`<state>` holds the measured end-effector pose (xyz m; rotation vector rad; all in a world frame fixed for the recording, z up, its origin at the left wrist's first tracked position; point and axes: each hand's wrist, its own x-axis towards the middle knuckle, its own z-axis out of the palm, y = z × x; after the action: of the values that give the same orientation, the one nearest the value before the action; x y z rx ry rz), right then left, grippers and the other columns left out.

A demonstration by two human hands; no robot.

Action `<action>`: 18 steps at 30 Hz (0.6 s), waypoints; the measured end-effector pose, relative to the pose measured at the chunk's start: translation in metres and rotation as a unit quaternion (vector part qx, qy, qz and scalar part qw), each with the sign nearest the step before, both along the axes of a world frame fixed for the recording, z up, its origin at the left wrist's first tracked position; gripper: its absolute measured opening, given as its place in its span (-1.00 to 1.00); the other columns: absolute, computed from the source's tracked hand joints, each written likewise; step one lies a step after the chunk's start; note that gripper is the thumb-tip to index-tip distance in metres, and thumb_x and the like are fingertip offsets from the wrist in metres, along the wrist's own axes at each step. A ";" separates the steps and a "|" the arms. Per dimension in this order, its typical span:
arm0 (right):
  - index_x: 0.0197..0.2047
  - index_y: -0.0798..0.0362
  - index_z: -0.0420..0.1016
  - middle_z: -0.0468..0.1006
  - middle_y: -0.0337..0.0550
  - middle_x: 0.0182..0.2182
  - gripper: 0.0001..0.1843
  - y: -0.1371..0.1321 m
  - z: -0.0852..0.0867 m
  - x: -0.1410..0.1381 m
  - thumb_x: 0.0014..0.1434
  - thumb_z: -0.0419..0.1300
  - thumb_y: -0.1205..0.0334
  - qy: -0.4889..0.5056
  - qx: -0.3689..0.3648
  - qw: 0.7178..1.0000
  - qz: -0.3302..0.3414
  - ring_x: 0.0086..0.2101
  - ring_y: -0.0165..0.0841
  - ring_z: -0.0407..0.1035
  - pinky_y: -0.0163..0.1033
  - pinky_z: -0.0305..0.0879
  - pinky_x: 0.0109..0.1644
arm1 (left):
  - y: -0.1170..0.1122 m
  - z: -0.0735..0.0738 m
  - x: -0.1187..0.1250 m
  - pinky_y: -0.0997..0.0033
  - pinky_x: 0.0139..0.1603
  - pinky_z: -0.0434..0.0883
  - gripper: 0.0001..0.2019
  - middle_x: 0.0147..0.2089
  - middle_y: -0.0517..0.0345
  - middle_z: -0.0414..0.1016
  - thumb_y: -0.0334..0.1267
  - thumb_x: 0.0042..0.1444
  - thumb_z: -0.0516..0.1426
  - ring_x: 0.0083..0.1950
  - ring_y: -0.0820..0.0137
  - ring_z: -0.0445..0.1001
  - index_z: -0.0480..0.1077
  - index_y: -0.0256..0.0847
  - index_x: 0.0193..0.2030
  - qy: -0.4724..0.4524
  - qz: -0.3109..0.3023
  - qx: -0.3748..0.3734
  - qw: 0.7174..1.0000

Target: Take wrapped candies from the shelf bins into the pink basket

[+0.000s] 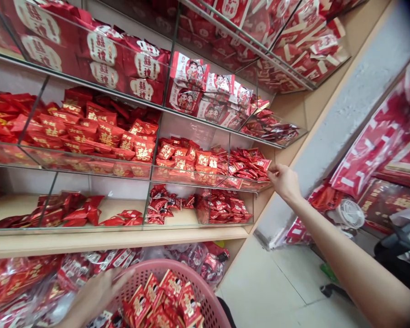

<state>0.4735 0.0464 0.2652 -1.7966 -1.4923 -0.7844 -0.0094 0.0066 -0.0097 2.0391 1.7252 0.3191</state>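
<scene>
At the right end of a glass-fronted shelf, my right hand (285, 183) is closed, its fingertips pinching the edge of a small red candy packet (263, 163). More red packets (244, 165) lie loose in that same compartment. My left hand (94, 288), blurred, is low at the left side of a pink plastic basket (210, 281). Its fingers look stretched out and apart beside the rim; whether they touch it I cannot tell. Inside the basket is a heap of red-and-gold packets (164, 298).
Glass dividers and lips split the shelves (191, 233) into compartments of red packets. Larger red bags (102, 50) stand higher up. Clear plastic bags of packets (23, 278) lie below. On the right are a wall (341, 105), a white fan-like object (350, 213) and tiled floor (269, 287).
</scene>
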 end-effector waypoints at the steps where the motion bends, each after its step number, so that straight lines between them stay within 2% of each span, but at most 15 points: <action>1: -0.31 0.08 0.48 0.53 -0.08 -0.37 -0.80 0.003 0.001 0.002 0.02 0.06 0.27 -0.011 -0.004 1.000 -0.007 -0.39 -0.29 0.36 -0.24 0.20 -0.28 | 0.000 0.001 0.000 0.26 -0.14 0.36 -0.51 -0.25 0.04 0.53 0.13 0.04 -0.12 -0.14 0.14 0.48 0.48 -0.04 -0.13 -0.001 -0.002 0.001 1.000; 6: -0.27 0.08 0.49 0.50 -0.05 -0.34 -0.76 0.014 0.004 0.003 0.03 0.07 0.21 -0.062 -0.030 0.997 -0.022 -0.33 -0.26 0.35 -0.23 0.20 -0.26 | -0.001 0.005 0.002 0.28 -0.17 0.37 -0.50 -0.33 0.04 0.53 0.14 0.02 -0.13 -0.17 0.14 0.48 0.50 -0.05 -0.21 0.001 -0.003 -0.002 1.000; 11: -0.27 0.10 0.53 0.49 0.00 -0.32 -0.74 0.027 0.008 0.000 0.06 0.05 0.22 -0.056 -0.049 0.996 -0.045 -0.32 -0.23 0.36 -0.21 0.20 -0.25 | -0.001 0.005 0.002 0.29 -0.14 0.35 -0.48 -0.31 0.04 0.54 0.16 0.03 -0.15 -0.13 0.14 0.48 0.49 -0.07 -0.20 -0.008 -0.006 -0.007 1.000; 14: -0.30 0.10 0.54 0.51 0.01 -0.33 -0.73 0.031 0.010 0.002 0.06 0.02 0.25 -0.033 -0.028 0.998 -0.040 -0.34 -0.23 0.37 -0.21 0.20 -0.25 | 0.000 0.003 0.001 0.28 -0.12 0.34 -0.46 -0.31 0.03 0.54 0.17 0.05 -0.16 -0.13 0.14 0.48 0.48 -0.10 -0.20 -0.011 -0.006 -0.024 1.000; 18: -0.33 0.11 0.52 0.53 0.01 -0.36 -0.75 0.029 0.017 0.004 0.04 0.04 0.25 0.022 0.035 0.999 -0.002 -0.37 -0.26 0.38 -0.22 0.23 -0.24 | 0.002 -0.001 0.000 0.23 -0.08 0.32 -0.44 -0.24 -0.01 0.53 0.18 0.06 -0.18 -0.09 0.11 0.47 0.44 -0.13 -0.15 -0.004 -0.005 -0.039 0.999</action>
<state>0.4775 0.0750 0.2822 -1.7541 -1.4160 -0.7837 -0.0094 0.0087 -0.0111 1.9887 1.6950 0.2529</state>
